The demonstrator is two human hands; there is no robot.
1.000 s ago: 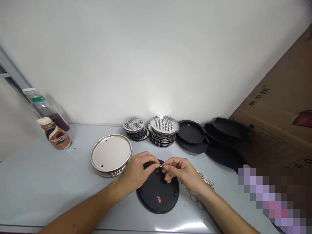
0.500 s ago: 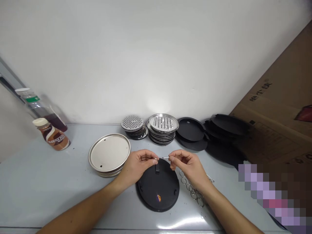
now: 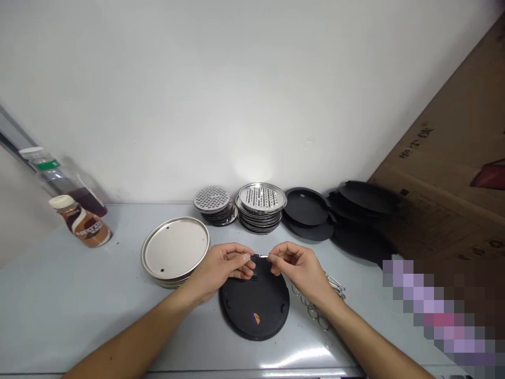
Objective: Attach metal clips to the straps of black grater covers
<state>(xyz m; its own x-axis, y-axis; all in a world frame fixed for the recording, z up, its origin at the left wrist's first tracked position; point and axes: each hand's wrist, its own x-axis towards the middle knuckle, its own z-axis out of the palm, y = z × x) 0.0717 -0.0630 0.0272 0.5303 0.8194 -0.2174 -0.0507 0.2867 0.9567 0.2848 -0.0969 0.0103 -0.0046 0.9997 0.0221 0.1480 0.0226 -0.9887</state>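
Observation:
Over the far edge of a round black plate (image 3: pixel 256 302), both my hands pinch small metal parts. A thin silvery metal pin (image 3: pixel 262 256) is between thumb and fingers of my right hand (image 3: pixel 296 266). Its other end reaches the fingertips of my left hand (image 3: pixel 225 266), which pinch a small shiny metal piece whose shape the fingers hide. Whether the two parts are joined I cannot tell. The plate has a small raised black tab, two side knobs and an orange-purple sticker (image 3: pixel 256 319). Several metal rings (image 3: pixel 313 312) and thin wire pieces (image 3: pixel 337 287) lie beside my right forearm.
A stack of silver discs (image 3: pixel 175 247) stands left of my left hand. Behind are stacks of perforated metal grater discs (image 3: pixel 262 197) and black round trays (image 3: pixel 305 208). Two bottles (image 3: pixel 89 226) are at far left, a cardboard box (image 3: pixel 442 173) at right.
My hands have come closer together. The pin in my right hand has moved left and now meets the left fingertips. The camera view has shifted slightly.

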